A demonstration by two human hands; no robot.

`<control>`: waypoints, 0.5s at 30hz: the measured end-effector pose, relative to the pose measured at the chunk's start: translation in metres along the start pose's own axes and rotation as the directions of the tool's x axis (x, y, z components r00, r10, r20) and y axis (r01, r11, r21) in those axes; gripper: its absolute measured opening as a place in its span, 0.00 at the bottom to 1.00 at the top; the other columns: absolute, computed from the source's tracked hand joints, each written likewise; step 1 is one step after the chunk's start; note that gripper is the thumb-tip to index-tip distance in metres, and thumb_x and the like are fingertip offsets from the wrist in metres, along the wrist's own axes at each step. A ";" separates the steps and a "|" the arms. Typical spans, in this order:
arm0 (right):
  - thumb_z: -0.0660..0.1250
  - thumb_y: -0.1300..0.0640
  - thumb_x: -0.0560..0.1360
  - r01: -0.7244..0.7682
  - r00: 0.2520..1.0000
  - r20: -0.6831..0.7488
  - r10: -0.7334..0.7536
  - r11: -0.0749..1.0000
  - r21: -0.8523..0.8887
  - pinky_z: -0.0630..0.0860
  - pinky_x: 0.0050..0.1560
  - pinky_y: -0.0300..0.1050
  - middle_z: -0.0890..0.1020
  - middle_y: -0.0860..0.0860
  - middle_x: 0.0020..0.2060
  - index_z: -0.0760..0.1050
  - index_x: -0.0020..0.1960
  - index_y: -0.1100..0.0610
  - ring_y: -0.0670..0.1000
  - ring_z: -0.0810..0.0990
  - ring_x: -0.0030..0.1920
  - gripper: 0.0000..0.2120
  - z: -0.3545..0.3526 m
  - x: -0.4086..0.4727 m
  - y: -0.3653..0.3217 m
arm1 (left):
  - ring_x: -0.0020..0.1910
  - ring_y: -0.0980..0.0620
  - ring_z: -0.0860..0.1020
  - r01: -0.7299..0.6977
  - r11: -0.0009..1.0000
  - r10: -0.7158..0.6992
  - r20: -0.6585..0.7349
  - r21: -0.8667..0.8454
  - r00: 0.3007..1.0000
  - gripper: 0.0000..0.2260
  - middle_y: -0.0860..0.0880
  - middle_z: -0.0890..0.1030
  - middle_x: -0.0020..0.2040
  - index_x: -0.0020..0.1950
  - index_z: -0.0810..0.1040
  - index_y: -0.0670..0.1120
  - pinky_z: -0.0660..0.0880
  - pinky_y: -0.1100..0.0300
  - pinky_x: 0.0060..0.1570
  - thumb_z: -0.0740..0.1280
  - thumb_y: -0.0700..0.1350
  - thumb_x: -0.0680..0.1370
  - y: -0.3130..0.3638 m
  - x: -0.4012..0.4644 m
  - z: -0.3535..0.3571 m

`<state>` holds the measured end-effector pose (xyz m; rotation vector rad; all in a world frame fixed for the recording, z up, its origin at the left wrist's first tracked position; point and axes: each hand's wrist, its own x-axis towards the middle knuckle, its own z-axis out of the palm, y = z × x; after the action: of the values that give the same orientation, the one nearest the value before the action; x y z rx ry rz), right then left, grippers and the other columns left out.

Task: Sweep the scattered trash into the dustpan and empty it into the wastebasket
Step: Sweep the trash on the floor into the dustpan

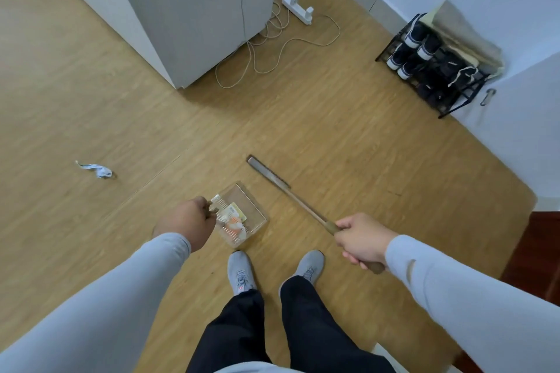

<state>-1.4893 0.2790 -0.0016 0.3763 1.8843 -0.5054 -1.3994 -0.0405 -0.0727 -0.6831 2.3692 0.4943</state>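
The left hand grips the dustpan handle; some trash already lies inside, just beside the fingers. The right hand is clamped on the broom, its head ahead of that hand. One paper scrap lies far left of the left hand. If the dustpan tilts while walking there, the trash can fall out again.

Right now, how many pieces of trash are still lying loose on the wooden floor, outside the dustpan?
1: a crumpled white-and-blue paper scrap on the wooden floor, far left of the clear plastic dustpan. More may lie outside the view or behind the grey cabinet.
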 end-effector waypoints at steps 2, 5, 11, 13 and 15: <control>0.58 0.62 0.76 0.021 1.000 -0.004 -0.021 0.998 -0.058 0.75 0.32 0.46 0.78 0.57 0.30 0.72 0.75 0.57 0.55 0.73 0.28 0.27 0.015 0.004 -0.009 | 0.42 0.46 0.79 0.000 1.000 0.000 -0.001 -0.009 1.000 0.08 0.52 0.80 0.44 0.52 0.75 0.52 0.78 0.55 0.42 0.60 0.54 0.80 -0.003 -0.002 0.002; 0.58 0.64 0.75 0.002 0.999 0.041 0.003 0.993 -0.114 0.78 0.37 0.48 0.79 0.57 0.28 0.75 0.69 0.63 0.56 0.75 0.30 0.24 0.032 0.001 -0.016 | 0.41 0.46 0.79 -0.005 1.000 0.004 -0.009 -0.017 1.000 0.06 0.53 0.79 0.42 0.49 0.74 0.53 0.77 0.56 0.40 0.61 0.54 0.80 -0.008 -0.004 0.004; 0.62 0.63 0.77 -0.076 0.995 0.074 0.068 0.990 0.117 0.66 0.24 0.37 0.77 0.54 0.31 0.74 0.70 0.63 0.48 0.69 0.25 0.21 0.000 -0.021 0.003 | 0.42 0.46 0.78 -0.030 1.000 0.030 -0.018 -0.003 0.999 0.06 0.53 0.78 0.42 0.51 0.74 0.53 0.75 0.57 0.40 0.61 0.54 0.80 -0.009 -0.013 -0.002; 0.62 0.63 0.77 -0.064 0.997 0.053 0.056 0.984 0.169 0.65 0.23 0.36 0.77 0.53 0.30 0.73 0.73 0.57 0.47 0.69 0.24 0.24 -0.006 -0.033 0.015 | 0.42 0.47 0.77 -0.038 0.999 0.038 -0.021 0.006 0.999 0.06 0.53 0.78 0.44 0.52 0.74 0.53 0.74 0.57 0.39 0.61 0.54 0.80 -0.006 -0.017 -0.008; 0.63 0.62 0.77 -0.045 0.999 0.013 0.043 0.982 0.181 0.67 0.23 0.37 0.78 0.53 0.31 0.70 0.75 0.53 0.46 0.70 0.24 0.26 -0.008 -0.039 0.022 | 0.42 0.47 0.77 -0.048 0.999 0.048 -0.022 0.009 0.999 0.06 0.53 0.78 0.45 0.52 0.74 0.54 0.72 0.58 0.39 0.61 0.54 0.80 -0.002 -0.021 -0.015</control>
<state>-1.4709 0.3008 0.0341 0.5334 1.8227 -0.6501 -1.3909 -0.0426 -0.0480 -0.6328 2.4122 0.4995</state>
